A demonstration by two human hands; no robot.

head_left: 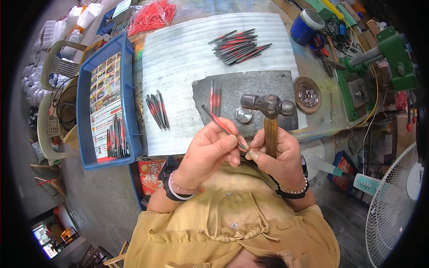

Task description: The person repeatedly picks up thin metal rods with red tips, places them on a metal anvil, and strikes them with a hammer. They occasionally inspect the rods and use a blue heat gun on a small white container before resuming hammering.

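In my left hand (213, 147) is a slim black-and-red stick (220, 123), pinched at a slant with its far end up to the left. My right hand (279, 156) grips the wooden handle of a ball-peen hammer (271, 134), its metal head raised over a dark stone slab (268, 80). The right thumb and fingertip also meet at the near end of the stick; whether they pinch a small part there I cannot make out. On the slab lie a few similar sticks (216, 96) side by side and a round shiny metal piece (243, 115), partly behind the hammer head.
Similar sticks lie in a pile (239, 47) at the back and a bunch (157, 110) at left on white foam sheet (174, 58). A blue tray (126, 89) holds more. At right stand a bowl of small metal pieces (307, 94), a blue mug (306, 27) and a green press (393, 58).
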